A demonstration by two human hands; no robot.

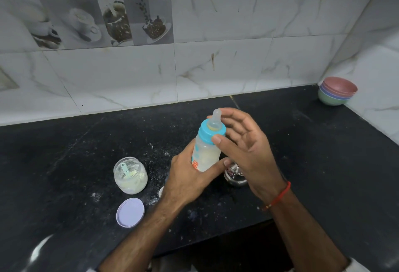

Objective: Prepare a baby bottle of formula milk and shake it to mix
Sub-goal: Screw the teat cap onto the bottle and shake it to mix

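Note:
A baby bottle (206, 153) with a blue screw collar (211, 131) and a clear teat holds pale milk. My left hand (190, 176) grips its lower body and holds it tilted above the black counter. My right hand (246, 148) sits at the collar, thumb on the blue ring and fingers spread behind the teat. To the left stands an open clear jar of formula powder (130, 175) with a light green scoop inside. Its lilac lid (130, 212) lies flat in front of it.
A small steel pot (235, 176) stands on the counter under my right hand, partly hidden. Stacked coloured bowls (337, 91) sit in the far right corner. Powder specks dot the black counter (64, 163). Tiled walls close the back and right; the counter edge is near me.

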